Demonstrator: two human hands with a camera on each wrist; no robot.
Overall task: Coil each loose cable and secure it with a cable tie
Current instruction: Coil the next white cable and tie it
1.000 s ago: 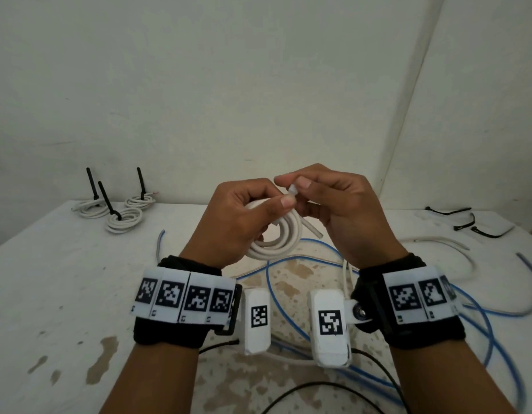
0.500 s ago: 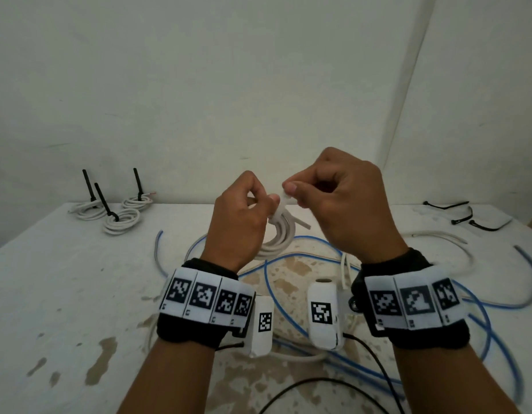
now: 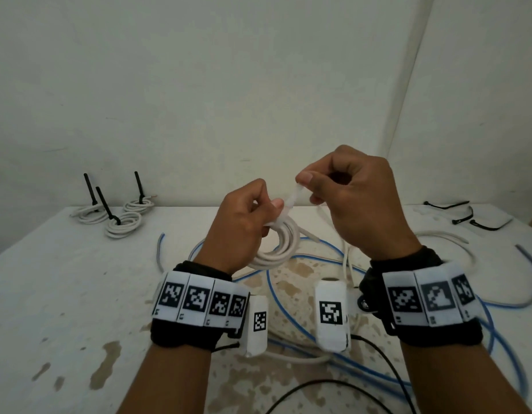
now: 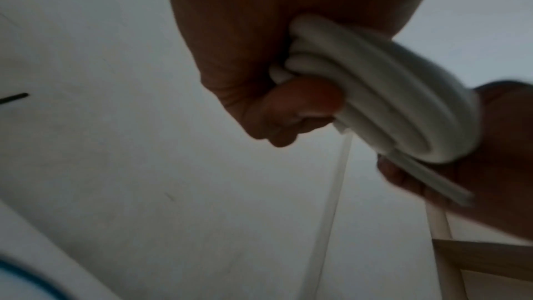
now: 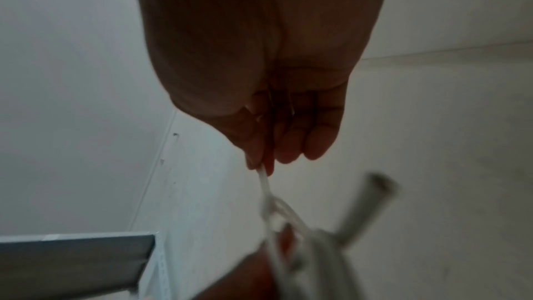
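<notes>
My left hand (image 3: pixel 239 225) gripping the white cable coil (image 3: pixel 278 243) above the table (image 3: pixel 64 279), my right hand (image 3: pixel 353 201) pinching the white cable tie (image 3: pixel 293 198) tail looped round it, loose blue cables (image 3: pixel 270 297) lying beneath

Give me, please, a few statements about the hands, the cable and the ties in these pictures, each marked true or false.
1. The left hand grips a coiled white cable. True.
2. The right hand pinches a black tie. False: it pinches a white cable tie.
3. Three tied coils lie at the table's far left. True.
4. The blue cable is already coiled. False: it sprawls loose on the table.
</notes>
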